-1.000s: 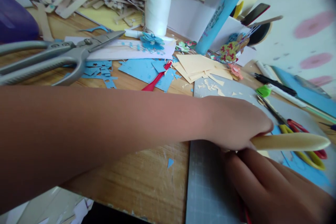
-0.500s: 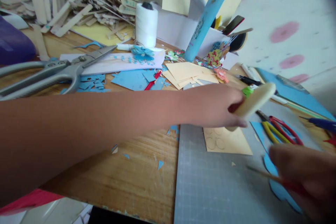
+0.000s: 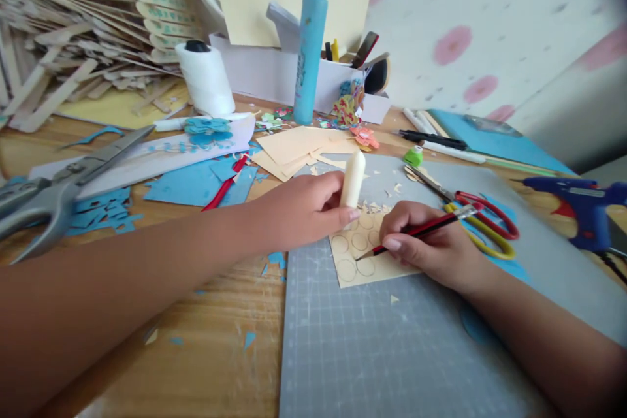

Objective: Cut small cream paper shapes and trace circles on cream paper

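My left hand [image 3: 326, 206] is closed around a thick cream-coloured stick with a rounded end [image 3: 353, 179], which stands nearly upright on a cream paper piece [image 3: 350, 279]. Several pencilled circles show on that paper. In my right hand [image 3: 424, 241] is a red-and-black pencil [image 3: 421, 230], its tip at the paper among the circles. Part of the paper is hidden under both hands. Beneath it lies a grey cutting mat [image 3: 333, 353]. Scissors with red and yellow handles [image 3: 490, 251] lie just beyond my right hand, and paper scraps [image 3: 375, 208] are scattered behind the paper.
Large metal shears [image 3: 73, 183] lie at the left beside blue paper [image 3: 196, 183]. A blue spray bottle [image 3: 308, 59] and a white thread spool [image 3: 206, 78] stand at the back. A blue glue gun [image 3: 578, 199] is at the right. Cream cards [image 3: 294, 147] lie behind my left hand.
My left hand has brought the cream stick down onto the paper, from tilted to nearly upright. My right hand has moved in with the pencil to the circles. The view has turned right.
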`<state>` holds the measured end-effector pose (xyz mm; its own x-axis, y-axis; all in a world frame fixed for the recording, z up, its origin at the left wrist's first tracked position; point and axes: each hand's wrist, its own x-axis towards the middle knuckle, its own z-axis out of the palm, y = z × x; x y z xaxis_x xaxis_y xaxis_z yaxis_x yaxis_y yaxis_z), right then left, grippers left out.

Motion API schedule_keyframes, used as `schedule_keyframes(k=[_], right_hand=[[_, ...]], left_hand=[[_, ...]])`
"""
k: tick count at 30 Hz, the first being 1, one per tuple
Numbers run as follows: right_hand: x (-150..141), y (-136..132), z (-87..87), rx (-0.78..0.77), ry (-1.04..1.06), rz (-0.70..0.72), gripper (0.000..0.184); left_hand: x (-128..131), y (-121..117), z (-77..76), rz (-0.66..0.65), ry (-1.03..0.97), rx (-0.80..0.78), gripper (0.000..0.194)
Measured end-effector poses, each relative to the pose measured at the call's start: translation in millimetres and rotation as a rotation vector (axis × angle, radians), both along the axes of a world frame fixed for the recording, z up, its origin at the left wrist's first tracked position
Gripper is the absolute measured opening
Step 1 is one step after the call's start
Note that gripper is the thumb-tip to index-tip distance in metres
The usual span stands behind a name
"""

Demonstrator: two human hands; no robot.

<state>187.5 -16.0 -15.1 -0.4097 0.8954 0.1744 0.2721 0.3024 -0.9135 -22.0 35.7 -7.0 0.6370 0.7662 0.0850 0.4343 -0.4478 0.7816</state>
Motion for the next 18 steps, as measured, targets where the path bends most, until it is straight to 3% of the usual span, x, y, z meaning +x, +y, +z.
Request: schedule_keyframes(k=[18], right_hand=[[-2.7,1.0,3.2,0.063,-0.028,-0.001,0.021]], left_hand=[[1.0,0.8,5.6,0.005,0.103,-0.006,0.020]])
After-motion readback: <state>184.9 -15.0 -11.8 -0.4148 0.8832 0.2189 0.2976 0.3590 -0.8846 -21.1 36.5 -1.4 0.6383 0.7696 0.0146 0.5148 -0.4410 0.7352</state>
